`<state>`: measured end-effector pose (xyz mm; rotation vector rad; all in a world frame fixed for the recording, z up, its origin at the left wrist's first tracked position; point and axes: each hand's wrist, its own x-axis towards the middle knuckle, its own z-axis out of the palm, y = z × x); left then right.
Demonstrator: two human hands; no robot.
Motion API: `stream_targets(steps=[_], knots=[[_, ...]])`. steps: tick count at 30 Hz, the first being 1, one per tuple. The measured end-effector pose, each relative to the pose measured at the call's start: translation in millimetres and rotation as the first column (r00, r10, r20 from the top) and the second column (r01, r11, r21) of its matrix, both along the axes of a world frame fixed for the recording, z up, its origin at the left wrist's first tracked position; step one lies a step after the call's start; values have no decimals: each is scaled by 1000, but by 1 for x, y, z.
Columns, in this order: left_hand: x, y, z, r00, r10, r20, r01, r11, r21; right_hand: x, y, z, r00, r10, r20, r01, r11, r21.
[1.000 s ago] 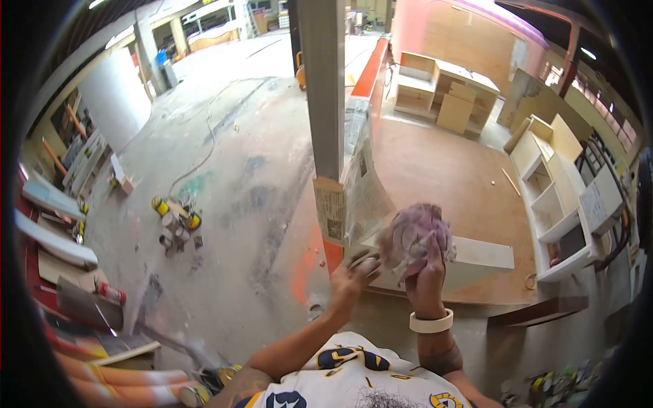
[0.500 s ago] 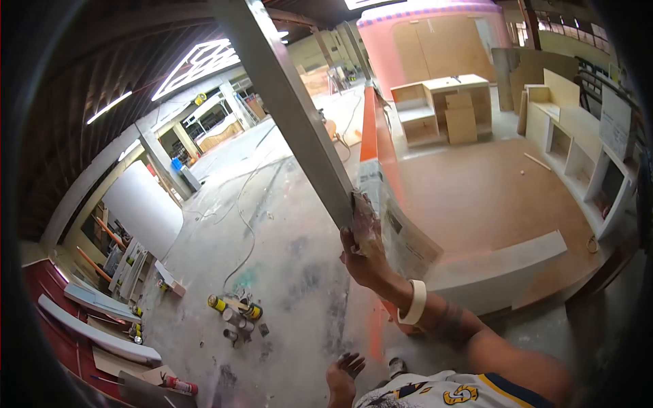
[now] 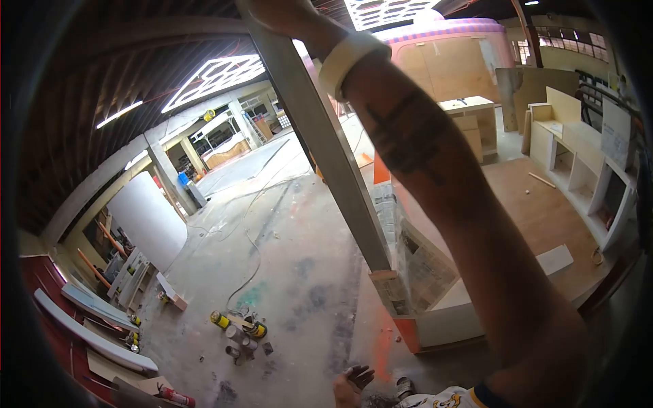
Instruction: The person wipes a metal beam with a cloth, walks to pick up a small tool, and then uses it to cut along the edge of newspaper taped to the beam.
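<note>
My right arm stretches up across the view, and my right hand (image 3: 282,15) is at the top edge, against the upper part of a tall grey post (image 3: 326,143). Its fingers are cut off or hidden, so what it holds cannot be seen. A white band (image 3: 350,60) circles that wrist. The post leans through the middle of the view, its lower end beside newspaper-covered edging (image 3: 391,289). Low in the view, my left hand (image 3: 350,386) hangs open near my body, with nothing seen in it.
Paint cans (image 3: 239,334) stand on the stained floor, with a cable (image 3: 257,262) beyond them. White shelving units (image 3: 578,166) are at the right, near a brown panel (image 3: 537,204). A red fire extinguisher (image 3: 175,396) lies at the lower left.
My right hand has moved up the post from its lower part, and the cloth-like thing in it no longer shows. The view has shifted, and my left hand stays low.
</note>
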<state>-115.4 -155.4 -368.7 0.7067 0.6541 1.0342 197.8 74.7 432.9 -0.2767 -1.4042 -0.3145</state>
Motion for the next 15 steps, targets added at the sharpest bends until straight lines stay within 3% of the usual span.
stream_targets(steps=[2,4,5,7,8,11,13,14,15], knots=[[-6,-5,1,999,30,-24,-32,998,-51,0,2,-49,975,-221,-12,221,965,142],[-30,-2,-20,989,-53,139,56,998,-22,-3,12,-113,901,-430,-55,427,861,275],[-41,-5,-32,970,-92,224,96,995,-7,-6,2,-161,929,-367,-58,371,914,162],[-55,-17,-40,987,24,156,-3,991,-133,-8,-17,-244,952,-303,-50,303,953,-13],[-61,-22,-42,990,77,120,-53,980,-189,-9,-20,-261,952,-305,-35,302,951,-68],[-82,-31,-41,977,211,-24,-207,917,-340,-9,-16,-222,926,-374,-46,373,928,-13],[-96,-27,-54,961,272,53,-227,881,-415,-10,-22,-151,958,-275,-78,275,961,-4],[-101,-25,-58,948,305,90,-234,861,-451,-7,-3,-107,906,-406,-115,422,870,253],[-100,-25,-57,940,340,37,-289,849,-443,-5,9,-63,919,-383,-89,391,915,102]])
